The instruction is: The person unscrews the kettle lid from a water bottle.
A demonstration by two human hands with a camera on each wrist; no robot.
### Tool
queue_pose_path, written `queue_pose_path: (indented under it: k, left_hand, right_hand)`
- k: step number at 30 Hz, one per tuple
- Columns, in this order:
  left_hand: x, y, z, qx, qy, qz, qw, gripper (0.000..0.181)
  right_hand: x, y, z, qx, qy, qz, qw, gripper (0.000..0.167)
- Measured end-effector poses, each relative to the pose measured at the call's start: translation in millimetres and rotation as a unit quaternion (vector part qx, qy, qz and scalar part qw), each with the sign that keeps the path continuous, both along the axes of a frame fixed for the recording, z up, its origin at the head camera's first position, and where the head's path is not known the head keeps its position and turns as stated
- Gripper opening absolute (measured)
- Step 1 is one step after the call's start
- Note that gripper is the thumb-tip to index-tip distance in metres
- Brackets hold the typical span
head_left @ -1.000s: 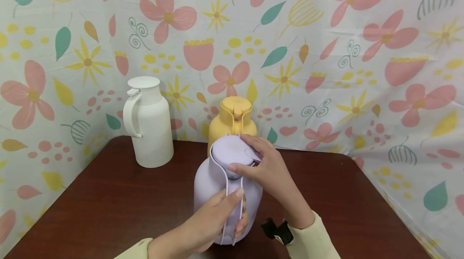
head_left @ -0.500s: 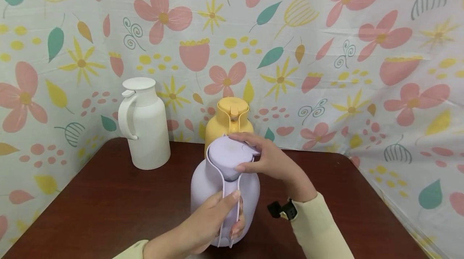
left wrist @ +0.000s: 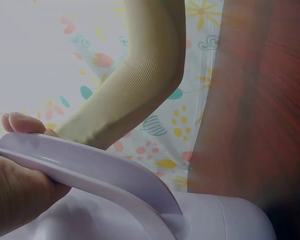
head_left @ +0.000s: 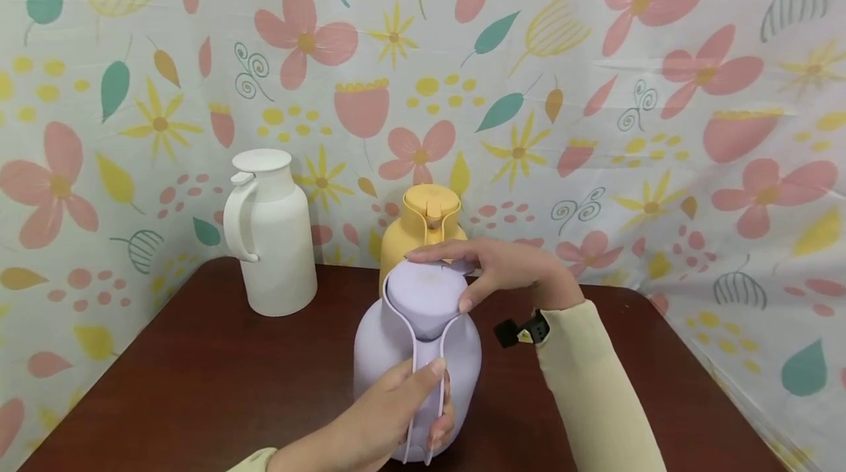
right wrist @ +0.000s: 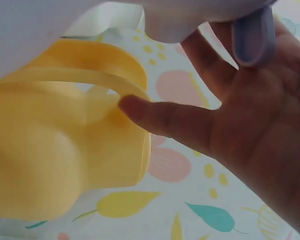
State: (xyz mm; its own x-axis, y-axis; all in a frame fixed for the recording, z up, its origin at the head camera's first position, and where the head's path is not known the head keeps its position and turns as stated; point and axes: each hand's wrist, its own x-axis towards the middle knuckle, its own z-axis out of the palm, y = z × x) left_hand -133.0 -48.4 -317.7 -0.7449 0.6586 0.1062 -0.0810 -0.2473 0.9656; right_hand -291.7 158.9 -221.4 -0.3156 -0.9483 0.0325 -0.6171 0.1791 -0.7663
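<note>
A lilac vacuum jug (head_left: pixel 370 347) stands upright on the table, its handle towards me. My left hand (head_left: pixel 370 413) holds that handle (left wrist: pixel 110 170), thumb along its near side and fingers wrapped round behind. On top, my right hand (head_left: pixel 505 270) spans the jug's lilac lid (head_left: pixel 426 292), fingers over the far edge and thumb at the right side. The lid sits in the jug's collar with part of its side showing. In the right wrist view, a lilac tab (right wrist: pixel 253 37) lies against the palm and the thumb (right wrist: pixel 175 117) extends sideways; the other fingertips are partly hidden.
A yellow jug (head_left: pixel 396 241) stands right behind the lilac one, partly hidden by it. To the left at the back is a white jug (head_left: pixel 277 252). The dark wooden table (head_left: pixel 218 384) ends against a flowered curtain (head_left: pixel 370 9).
My right hand has turned on the lid, its wrist swinging up and away to the right. The lid's tab has swung round towards the back. The left hand keeps its hold on the handle.
</note>
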Motion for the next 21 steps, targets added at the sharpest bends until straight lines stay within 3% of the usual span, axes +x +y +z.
queue_pose_path:
  k: [4,8,17,21]
  left_hand:
    - [0.5,-0.4,-0.6,0.003,-0.002,0.002,1.0000,0.038]
    - [1.0,-0.6,0.1,0.000,-0.005,0.003,1.0000,0.047]
    - [1.1,0.1,1.2,-0.002,0.000,0.007,1.0000,0.051]
    - [1.4,0.2,0.5,-0.003,-0.007,0.015,0.9999,0.047]
  right_hand:
    - [-10.5,-3,1.6,-0.001,-0.032,0.051,0.9982,0.100]
    - [-15.8,-5,5.3,0.015,-0.035,0.076,0.9964,0.096]
    - [-17.9,-8,21.2,0.086,-0.024,0.065,0.9939,0.102]
    - [-16.1,-4,18.0,0.044,-0.027,0.039,0.9979,0.104]
